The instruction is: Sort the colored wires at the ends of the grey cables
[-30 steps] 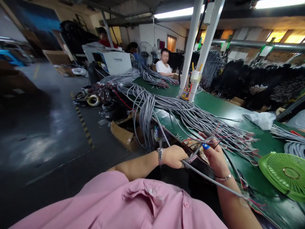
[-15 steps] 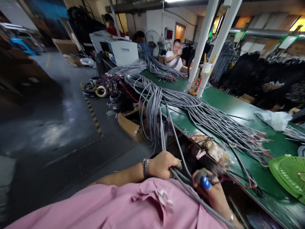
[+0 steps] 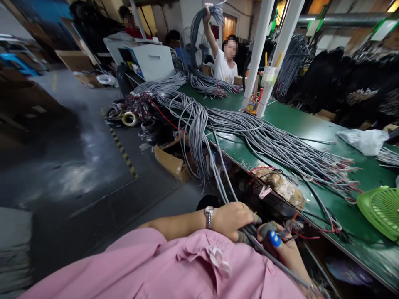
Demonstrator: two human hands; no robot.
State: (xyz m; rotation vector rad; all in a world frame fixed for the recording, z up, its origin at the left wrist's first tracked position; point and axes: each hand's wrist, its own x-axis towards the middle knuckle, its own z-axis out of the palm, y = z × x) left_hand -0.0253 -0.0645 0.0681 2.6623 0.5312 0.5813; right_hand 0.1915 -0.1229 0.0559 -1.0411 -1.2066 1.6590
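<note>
Several grey cables run from the bundle on the table edge down to my hands in front of my body. My left hand, with a watch on its wrist and covers on its fingertips, is closed around these cables. Close beside it, my right hand is closed on the same grey cables, a blue wrap on its thumb. The cables pass between both hands and on toward the lower right. Thin red and dark wires show by the right fingers; whether that hand holds them I cannot tell.
A large grey cable bundle lies across the green table. At the right stands a green basket. Below the edge is an open cardboard box. Across the table a person holds up a cable bunch. White posts rise from the table.
My left hand has moved right along the cables, closer to my right hand, which has shifted slightly right. The person across has raised an arm with a bunch of cables.
</note>
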